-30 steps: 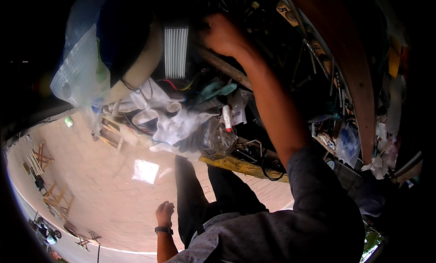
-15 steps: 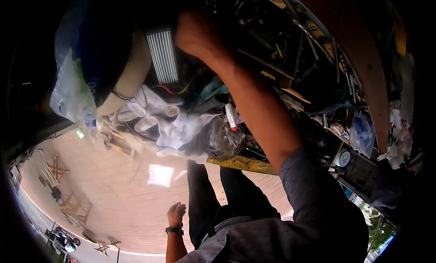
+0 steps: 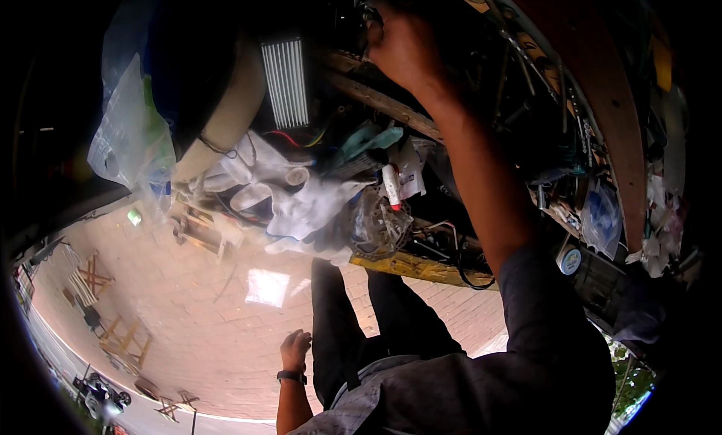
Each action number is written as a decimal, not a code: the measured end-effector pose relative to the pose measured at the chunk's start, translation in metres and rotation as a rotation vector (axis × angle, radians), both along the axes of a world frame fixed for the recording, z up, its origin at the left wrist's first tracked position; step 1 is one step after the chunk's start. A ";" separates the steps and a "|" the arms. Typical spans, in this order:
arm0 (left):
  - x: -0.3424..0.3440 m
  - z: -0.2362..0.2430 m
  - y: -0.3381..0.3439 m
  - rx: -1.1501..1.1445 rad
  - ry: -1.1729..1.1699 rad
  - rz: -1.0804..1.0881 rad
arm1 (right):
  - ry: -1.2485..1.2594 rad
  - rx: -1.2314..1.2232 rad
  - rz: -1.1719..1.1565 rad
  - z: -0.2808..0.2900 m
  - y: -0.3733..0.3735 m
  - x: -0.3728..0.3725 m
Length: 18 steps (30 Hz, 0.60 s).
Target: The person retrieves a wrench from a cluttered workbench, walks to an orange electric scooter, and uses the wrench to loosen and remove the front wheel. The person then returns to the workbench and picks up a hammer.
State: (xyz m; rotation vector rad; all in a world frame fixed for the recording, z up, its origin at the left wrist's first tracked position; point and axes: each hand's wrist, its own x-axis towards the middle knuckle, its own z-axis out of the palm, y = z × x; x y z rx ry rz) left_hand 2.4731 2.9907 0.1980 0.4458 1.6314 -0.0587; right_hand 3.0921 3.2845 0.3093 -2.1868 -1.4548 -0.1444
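Note:
My right hand (image 3: 406,50) reaches far forward over the dark, crowded tool tray. Its fingers are bent together at small dark items near the upper edge, and shadow hides what they grip, if anything. My left hand (image 3: 295,350) hangs low beside my leg, a watch on its wrist, fingers loosely curled with nothing seen in them. Nearer than the right hand lie white work gloves (image 3: 297,206), a white tube with a red tip (image 3: 391,187), and a perforated metal disc (image 3: 383,228) in clear plastic.
A ribbed metal piece (image 3: 286,84) stands behind the gloves, with coloured wires (image 3: 308,140) below. Clear plastic bags (image 3: 131,138) hang at left. A yellow edge board (image 3: 429,269) borders the tray. A round tin (image 3: 568,260) sits right; wooden stools (image 3: 126,341) stand on the brick floor.
My right hand has moved right and farther forward, uncovering a wooden divider, bent metal rods and a black cable. My left hand is nearly where it was. The view has shifted slightly.

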 end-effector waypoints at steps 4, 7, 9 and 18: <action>-0.012 -0.010 -0.004 -0.003 -0.036 -0.034 | -0.034 -0.614 -0.020 0.021 0.031 -0.005; 0.002 -0.003 0.006 0.012 0.001 0.003 | -0.030 -0.720 -0.074 0.024 0.045 -0.007; 0.004 -0.003 0.009 0.017 -0.008 0.009 | -0.050 -0.713 -0.085 0.026 0.048 -0.006; 0.011 0.000 0.011 -0.005 -0.036 0.067 | 0.596 -0.470 -0.029 0.009 0.053 0.008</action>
